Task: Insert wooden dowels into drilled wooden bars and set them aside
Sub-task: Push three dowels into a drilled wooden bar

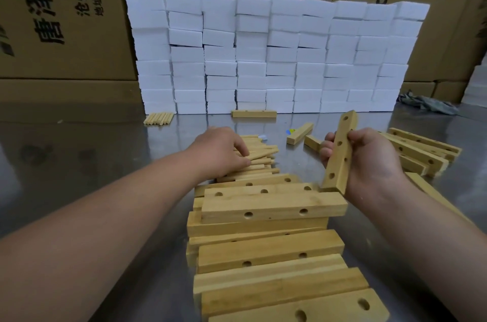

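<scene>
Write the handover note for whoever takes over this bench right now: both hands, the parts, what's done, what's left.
Left hand: fingers on the loose pile of round wooden dowels; unclear whether it pinches one.
Right hand: grips one pale drilled wooden bar, held nearly upright, visible holes empty.
Supply: stack of drilled wooden bars directly in front on the shiny metal table.
Right side: group of similar bars; no dowels visible in them, so I cannot tell if they are finished.
Left to do: dowel the held bar, set it aside, then work through the stack.
</scene>
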`<state>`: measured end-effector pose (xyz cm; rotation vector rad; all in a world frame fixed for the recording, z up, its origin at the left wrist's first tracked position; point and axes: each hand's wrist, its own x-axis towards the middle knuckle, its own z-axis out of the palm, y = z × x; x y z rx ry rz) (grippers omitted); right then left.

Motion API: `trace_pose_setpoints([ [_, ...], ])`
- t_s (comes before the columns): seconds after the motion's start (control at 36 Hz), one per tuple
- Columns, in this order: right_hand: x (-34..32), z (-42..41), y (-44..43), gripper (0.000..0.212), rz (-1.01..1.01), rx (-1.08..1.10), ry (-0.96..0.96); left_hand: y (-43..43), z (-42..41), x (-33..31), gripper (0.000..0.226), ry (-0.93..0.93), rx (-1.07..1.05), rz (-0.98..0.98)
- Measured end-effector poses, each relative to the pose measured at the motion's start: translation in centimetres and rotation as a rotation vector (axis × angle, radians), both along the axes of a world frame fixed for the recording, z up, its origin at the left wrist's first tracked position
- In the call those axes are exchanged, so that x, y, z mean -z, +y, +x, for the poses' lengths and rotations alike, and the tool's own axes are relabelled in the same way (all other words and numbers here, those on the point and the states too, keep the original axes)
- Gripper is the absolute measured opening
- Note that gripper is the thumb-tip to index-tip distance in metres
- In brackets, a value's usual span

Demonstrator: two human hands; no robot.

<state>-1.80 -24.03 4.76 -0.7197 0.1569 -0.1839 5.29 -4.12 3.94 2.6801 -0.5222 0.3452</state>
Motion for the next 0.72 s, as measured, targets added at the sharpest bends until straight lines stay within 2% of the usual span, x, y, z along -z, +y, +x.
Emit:
trace_pose_setpoints([
  [0.08, 0.1, 0.0, 0.0, 0.015, -0.07, 0.018, -0.06, -0.1, -0.6, -0.4, 0.004, -0.052, -0.039, -0.081],
  [0.14, 0.1, 0.0, 0.0, 0.012, -0.152, 0.02, -0.128, 0.1, -1.3, -1.0, 0.003, -0.062, -0.055, -0.279],
  [0.22, 0.0, -0.1, 0.0, 0.019, -0.35, 0.022, -0.211, 0.5, -2.7, -2.2, 0.011, -0.083, -0.005, -0.643],
  [0.28, 0.1, -0.3, 0.1, 0.02, -0.511, 0.028, -0.243, 0.6, -4.0, -2.6, 0.013, -0.094, 0.03, -0.753],
  [0.47, 0.3, -1.1, 0.5, 0.031, -0.892, -0.017, -0.317, 1.0, -7.7, -1.1, 0.019, -0.108, 0.077, -0.888],
  [0.72, -0.2, -2.2, 0.5, 0.037, -0.951, -0.161, -0.39, 1.7, -9.8, -0.4, 0.014, -0.187, 0.047, -0.83],
])
